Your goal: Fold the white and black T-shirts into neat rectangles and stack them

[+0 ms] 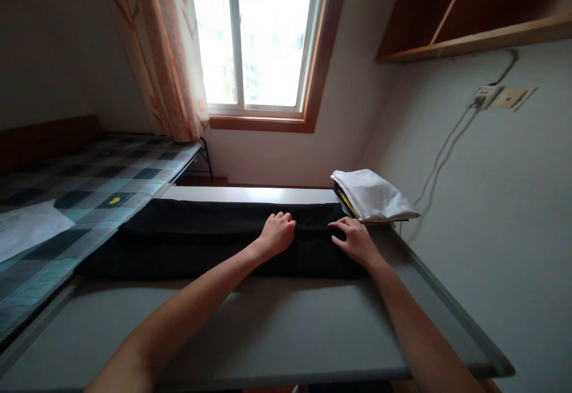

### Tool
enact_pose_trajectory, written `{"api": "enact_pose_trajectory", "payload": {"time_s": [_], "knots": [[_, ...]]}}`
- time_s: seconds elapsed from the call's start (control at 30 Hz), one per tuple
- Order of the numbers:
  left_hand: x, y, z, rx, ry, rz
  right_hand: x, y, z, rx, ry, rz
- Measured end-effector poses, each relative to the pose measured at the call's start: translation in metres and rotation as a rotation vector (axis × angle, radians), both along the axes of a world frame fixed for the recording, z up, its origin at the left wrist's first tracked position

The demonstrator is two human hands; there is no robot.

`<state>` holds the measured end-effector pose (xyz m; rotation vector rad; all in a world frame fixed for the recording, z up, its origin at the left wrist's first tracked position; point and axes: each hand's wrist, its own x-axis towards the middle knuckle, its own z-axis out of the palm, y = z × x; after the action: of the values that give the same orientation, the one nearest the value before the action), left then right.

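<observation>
A long folded black garment [214,232], which looks like a pair of trousers, lies across the table from left to right. My left hand [277,232] is on it right of the middle, fingers curled closed on the fabric. Toward the garment's right end rests my right hand [355,239], with thumb and fingers apart and touching the cloth. Just beyond that hand, a folded white cloth [373,193] tops a small stack with dark and yellow fabric showing beneath it.
The grey-white table [286,327] has a raised rim along its right side. On the left stands a bed with a checked cover [116,164] and a paper sheet [33,226]. Cables hang from a wall socket [485,98] at right, under a wooden shelf [473,36].
</observation>
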<state>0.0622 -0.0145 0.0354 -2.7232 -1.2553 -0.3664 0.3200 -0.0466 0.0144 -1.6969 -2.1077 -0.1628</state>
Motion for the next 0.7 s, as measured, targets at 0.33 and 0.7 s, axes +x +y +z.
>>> {"api": "enact_pose_trajectory", "payload": {"time_s": [0.33, 0.7], "knots": [[-0.001, 0.006, -0.016, 0.282, -0.002, -0.078, -0.006, 0.002, -0.001, 0.182, -0.206, -0.082], [-0.007, 0.004, -0.01, 0.278, 0.074, -0.102, -0.009, -0.005, 0.005, 0.264, -0.206, -0.131]]}}
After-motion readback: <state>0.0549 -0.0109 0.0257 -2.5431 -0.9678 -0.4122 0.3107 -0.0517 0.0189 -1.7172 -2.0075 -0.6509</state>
